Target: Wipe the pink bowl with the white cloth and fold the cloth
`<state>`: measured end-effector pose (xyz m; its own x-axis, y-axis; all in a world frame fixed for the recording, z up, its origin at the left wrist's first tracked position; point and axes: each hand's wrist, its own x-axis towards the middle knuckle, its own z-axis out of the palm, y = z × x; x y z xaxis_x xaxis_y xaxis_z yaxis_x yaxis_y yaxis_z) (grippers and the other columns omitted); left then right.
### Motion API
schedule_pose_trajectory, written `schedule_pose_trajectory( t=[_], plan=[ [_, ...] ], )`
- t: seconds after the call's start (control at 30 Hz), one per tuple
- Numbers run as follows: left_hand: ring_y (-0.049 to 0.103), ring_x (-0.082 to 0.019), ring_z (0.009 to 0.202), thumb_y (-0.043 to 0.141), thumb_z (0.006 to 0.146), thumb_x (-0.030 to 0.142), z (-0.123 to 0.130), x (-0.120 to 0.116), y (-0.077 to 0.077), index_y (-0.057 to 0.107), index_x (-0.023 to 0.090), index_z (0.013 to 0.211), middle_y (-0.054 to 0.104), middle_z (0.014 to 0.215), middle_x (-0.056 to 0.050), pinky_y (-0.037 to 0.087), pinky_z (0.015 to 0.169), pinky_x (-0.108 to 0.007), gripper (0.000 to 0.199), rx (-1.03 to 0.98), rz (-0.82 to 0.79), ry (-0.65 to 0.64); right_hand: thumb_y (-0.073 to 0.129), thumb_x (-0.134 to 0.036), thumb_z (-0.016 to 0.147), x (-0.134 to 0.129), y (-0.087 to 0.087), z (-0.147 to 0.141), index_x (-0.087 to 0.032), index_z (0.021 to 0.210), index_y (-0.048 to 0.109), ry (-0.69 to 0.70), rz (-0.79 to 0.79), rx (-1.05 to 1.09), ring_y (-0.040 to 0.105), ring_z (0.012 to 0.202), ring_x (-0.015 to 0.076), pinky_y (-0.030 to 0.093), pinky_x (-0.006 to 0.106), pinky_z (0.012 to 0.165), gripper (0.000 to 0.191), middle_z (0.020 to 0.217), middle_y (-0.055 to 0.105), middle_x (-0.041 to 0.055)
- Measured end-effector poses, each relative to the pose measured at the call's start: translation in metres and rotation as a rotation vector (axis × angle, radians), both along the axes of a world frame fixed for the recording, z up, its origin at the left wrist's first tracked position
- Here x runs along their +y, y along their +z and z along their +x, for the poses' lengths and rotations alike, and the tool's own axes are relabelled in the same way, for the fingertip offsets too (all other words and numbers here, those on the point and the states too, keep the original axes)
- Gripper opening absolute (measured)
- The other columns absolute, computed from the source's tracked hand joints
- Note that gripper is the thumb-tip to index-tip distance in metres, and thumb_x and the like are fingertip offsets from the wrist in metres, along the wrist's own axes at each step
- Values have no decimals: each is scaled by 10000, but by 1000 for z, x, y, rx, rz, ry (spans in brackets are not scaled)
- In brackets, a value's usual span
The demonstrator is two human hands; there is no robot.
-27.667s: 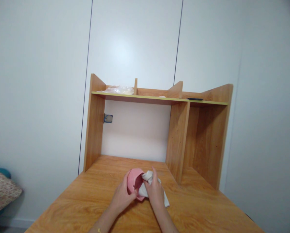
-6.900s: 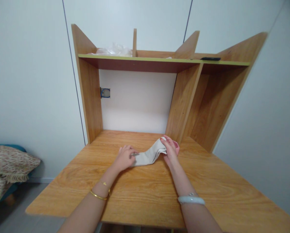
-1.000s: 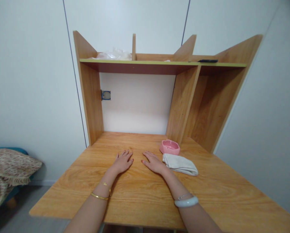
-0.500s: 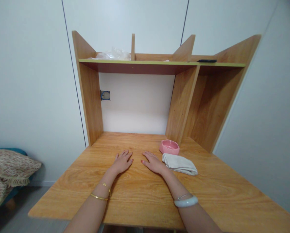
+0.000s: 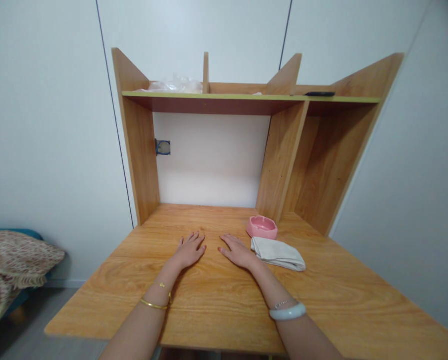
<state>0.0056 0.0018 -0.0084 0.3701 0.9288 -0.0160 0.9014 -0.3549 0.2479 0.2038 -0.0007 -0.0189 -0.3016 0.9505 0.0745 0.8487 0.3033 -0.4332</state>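
Both of my hands lie palm down on the wooden desk (image 5: 216, 305), a short gap between them. My left hand (image 5: 189, 251) is open, fingers spread on the wood, holding nothing. My right hand (image 5: 237, 251) is also open and flat, its fingers angled toward the left one. Just right of my right hand lies a folded whitish cloth (image 5: 278, 253); I cannot tell whether the wrist touches it. Behind the cloth stands a pink angular bowl (image 5: 262, 228), its inside partly in sight.
A wooden shelf unit (image 5: 216, 97) rises at the desk's back, with upright panels on both sides. On it are a clear plastic bag (image 5: 174, 84) and a dark flat object (image 5: 320, 94). An open wall box (image 5: 163, 147) shows blue wire. A patterned blanket (image 5: 17, 255) is at far left.
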Motion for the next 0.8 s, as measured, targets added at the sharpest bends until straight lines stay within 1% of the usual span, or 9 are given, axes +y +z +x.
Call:
schedule_pose_trajectory(
  t=[0.43, 0.63, 0.8],
  plan=[
    [111, -211, 1319, 213, 847, 448, 0, -1, 2, 247, 204, 1346, 170, 1432, -67, 58, 1040, -464, 557, -2, -3, 1, 367, -427, 830, -1, -1, 0, -123, 1293, 369, 1, 25, 20, 231, 1288, 203, 168, 359, 1048, 553, 1382, 315, 107],
    [107, -214, 1320, 208, 851, 446, 0, -1, 1, 236, 206, 1350, 169, 1433, -66, 55, 1039, -472, 555, 3, -4, -4, 371, -430, 827, -1, -1, 0, -89, 1295, 360, 6, 23, 11, 218, 1292, 213, 173, 359, 1047, 578, 1381, 307, 133],
    [105, -211, 1320, 211, 851, 441, 0, -1, 1, 234, 205, 1351, 166, 1433, -67, 56, 1039, -469, 553, -3, -4, -2, 371, -429, 830, -1, -2, 0, -121, 1296, 362, -3, 22, 23, 220, 1292, 204, 171, 363, 1047, 559, 1389, 299, 112]
  ],
)
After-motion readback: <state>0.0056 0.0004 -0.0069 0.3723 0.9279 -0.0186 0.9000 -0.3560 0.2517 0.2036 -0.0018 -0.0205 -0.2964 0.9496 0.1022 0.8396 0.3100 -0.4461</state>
